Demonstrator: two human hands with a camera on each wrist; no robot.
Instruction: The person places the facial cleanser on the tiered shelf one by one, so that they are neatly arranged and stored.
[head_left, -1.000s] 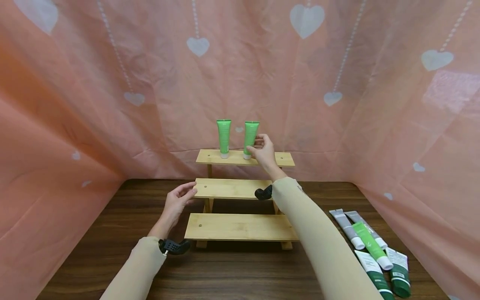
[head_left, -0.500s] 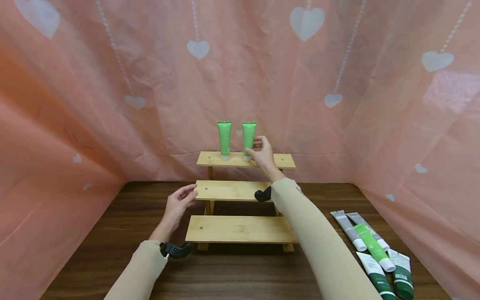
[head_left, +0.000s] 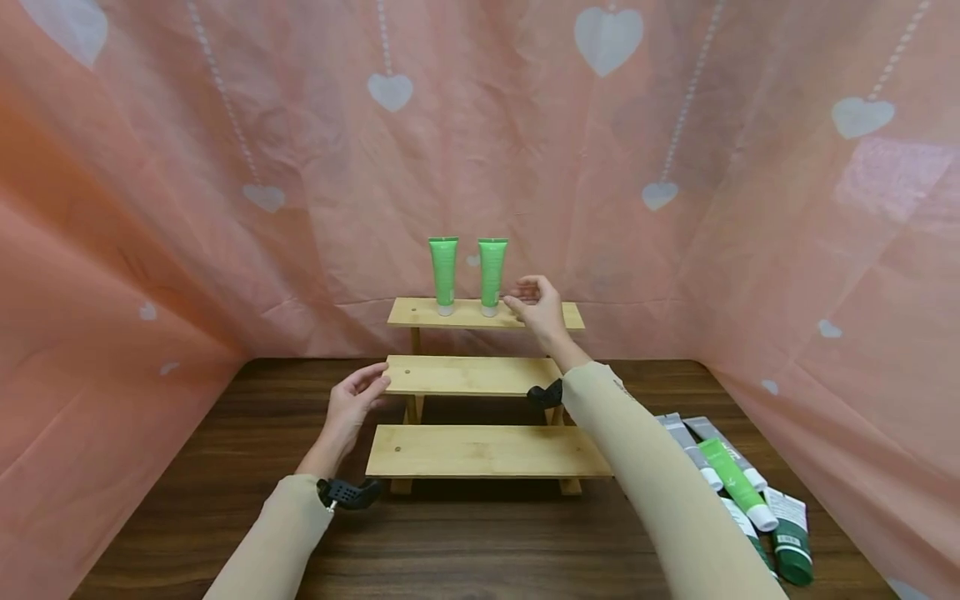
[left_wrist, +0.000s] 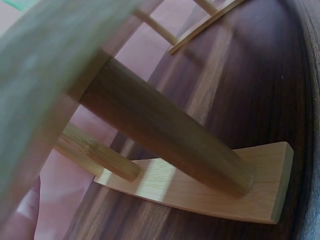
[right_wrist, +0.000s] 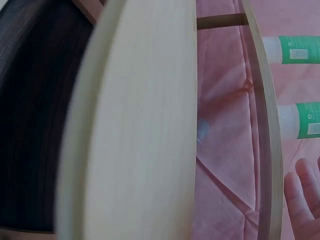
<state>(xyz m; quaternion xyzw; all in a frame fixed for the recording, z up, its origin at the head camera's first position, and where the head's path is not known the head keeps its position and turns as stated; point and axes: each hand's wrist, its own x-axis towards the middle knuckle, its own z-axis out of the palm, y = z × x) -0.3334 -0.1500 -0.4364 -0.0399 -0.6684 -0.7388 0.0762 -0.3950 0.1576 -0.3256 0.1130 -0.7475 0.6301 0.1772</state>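
Two green tubes stand upright on their white caps on the top tier of a three-tier wooden shelf (head_left: 468, 376): a left tube (head_left: 444, 271) and a right tube (head_left: 491, 271). My right hand (head_left: 542, 308) is just right of the right tube, fingers loosely bent and holding nothing. In the right wrist view, its fingers (right_wrist: 300, 200) show below the capped ends of both tubes. My left hand (head_left: 352, 406) is at the left end of the middle tier, fingertips and thumb at the board's edge. The left wrist view shows only a sliver of it; contact there is unclear.
On the dark wood table (head_left: 480, 550) at the right lie several tubes: grey ones, a green tube (head_left: 738, 485) and white-and-dark-green ones (head_left: 789, 537), partly hidden by my right sleeve. A pink curtain (head_left: 480, 150) with white hearts encloses the back and sides.
My right hand has let go of the right green tube and drawn back to the right. That tube was shifted slightly left, nearer the other one. My left hand stays put.
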